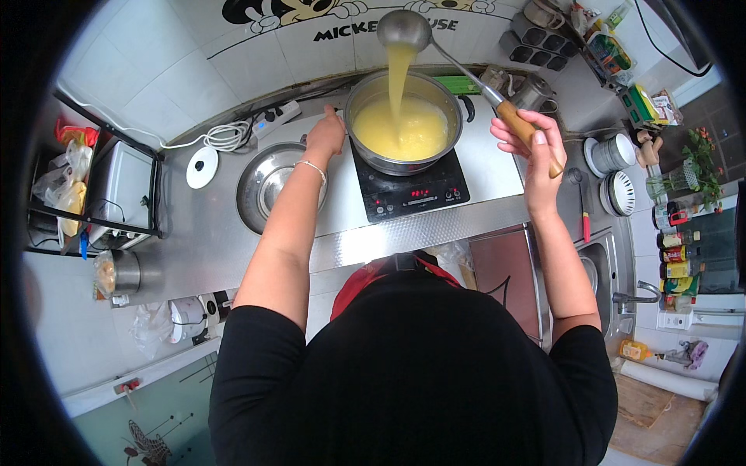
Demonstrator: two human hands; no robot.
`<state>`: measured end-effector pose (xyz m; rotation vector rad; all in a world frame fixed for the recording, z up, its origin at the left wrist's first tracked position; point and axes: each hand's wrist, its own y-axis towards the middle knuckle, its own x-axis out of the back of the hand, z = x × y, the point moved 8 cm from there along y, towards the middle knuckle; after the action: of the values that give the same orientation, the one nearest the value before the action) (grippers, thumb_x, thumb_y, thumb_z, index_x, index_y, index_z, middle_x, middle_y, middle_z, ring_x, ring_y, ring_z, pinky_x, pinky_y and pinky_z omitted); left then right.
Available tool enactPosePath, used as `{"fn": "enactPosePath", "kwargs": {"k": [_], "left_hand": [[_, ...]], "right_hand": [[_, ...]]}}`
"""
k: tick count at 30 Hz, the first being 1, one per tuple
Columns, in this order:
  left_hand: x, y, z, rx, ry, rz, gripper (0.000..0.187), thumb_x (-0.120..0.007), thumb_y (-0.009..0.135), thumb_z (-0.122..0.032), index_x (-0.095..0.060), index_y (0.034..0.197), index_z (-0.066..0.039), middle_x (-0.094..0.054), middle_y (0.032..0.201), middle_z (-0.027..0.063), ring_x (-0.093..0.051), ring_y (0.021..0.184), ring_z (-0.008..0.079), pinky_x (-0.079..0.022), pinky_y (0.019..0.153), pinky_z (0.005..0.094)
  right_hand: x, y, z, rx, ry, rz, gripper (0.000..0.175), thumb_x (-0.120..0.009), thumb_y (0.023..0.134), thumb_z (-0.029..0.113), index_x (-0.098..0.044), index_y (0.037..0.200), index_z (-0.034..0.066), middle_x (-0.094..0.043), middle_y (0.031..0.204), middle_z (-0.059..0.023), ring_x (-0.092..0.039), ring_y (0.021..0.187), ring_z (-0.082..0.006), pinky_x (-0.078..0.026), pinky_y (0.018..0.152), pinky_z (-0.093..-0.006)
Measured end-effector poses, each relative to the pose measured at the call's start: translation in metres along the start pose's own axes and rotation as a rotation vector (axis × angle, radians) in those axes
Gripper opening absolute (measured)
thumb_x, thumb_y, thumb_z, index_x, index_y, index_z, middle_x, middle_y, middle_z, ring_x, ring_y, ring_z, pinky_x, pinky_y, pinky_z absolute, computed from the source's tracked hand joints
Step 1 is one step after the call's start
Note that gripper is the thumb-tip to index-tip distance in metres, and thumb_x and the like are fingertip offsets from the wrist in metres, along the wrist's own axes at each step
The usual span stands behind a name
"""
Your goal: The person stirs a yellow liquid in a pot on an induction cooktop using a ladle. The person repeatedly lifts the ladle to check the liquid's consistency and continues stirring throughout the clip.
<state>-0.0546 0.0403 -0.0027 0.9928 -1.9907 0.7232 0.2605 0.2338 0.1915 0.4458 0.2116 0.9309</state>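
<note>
My right hand [541, 145] grips the wooden handle of a steel ladle [404, 32], raised and tipped above a steel pot [402, 165]. A stream of thin yellow liquid [398, 76] pours from the ladle back into the pot, where more yellow liquid [379, 131] has a foamy patch. The pot stands on a black induction cooker [408, 201] with a lit red display. At the pot's left side, my left hand [326, 134] is closed around its side handle, which the fingers mostly hide. A steel lid [252, 192] lies under my left forearm.
White cable [227, 137] and a power strip [278, 119] lie behind the lid. A white round lid [203, 168] rests farther left, near a black rack [125, 227]. To the right are a red-handled knife [586, 224], stacked bowls [619, 193] and the sink's faucet [638, 297].
</note>
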Motion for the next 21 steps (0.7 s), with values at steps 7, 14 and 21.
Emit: {"fn": "enactPosePath", "kwargs": {"k": [7,14,21], "left_hand": [[-0.003,0.002,0.004,0.013,0.020,-0.022,0.053,-0.032,0.101,-0.025,-0.028,0.144,0.006,-0.070,0.079,0.0241,-0.071,0.067,0.0364,-0.054,0.074,0.0462],[-0.002,-0.001,0.002,0.033,0.005,0.008,0.056,-0.032,0.101,-0.024,-0.025,0.146,0.008,-0.071,0.083,0.0255,-0.071,0.070,0.0370,-0.055,0.076,0.0464],[-0.004,0.004,0.006,0.020,0.042,-0.041,0.054,-0.033,0.101,-0.025,-0.026,0.146,0.005,-0.071,0.085,0.0257,-0.071,0.072,0.0387,-0.054,0.076,0.0476]], "right_hand": [[-0.017,-0.016,-0.005,0.225,-0.583,0.304,0.029,-0.064,0.092,0.010,-0.063,0.121,0.0067,-0.070,0.115,-0.0139,-0.071,0.102,-0.0236,-0.055,0.087,-0.0329],[-0.038,-0.038,-0.049,0.446,-0.935,0.787,0.031,-0.070,0.086,0.015,-0.062,0.117,0.0136,-0.065,0.122,-0.0140,-0.070,0.082,-0.0319,-0.060,0.069,-0.0391],[-0.053,-0.036,-0.091,0.616,-1.067,1.013,0.032,-0.064,0.084,0.014,-0.058,0.115,0.0124,-0.064,0.114,-0.0139,-0.069,0.078,-0.0293,-0.058,0.064,-0.0390]]}}
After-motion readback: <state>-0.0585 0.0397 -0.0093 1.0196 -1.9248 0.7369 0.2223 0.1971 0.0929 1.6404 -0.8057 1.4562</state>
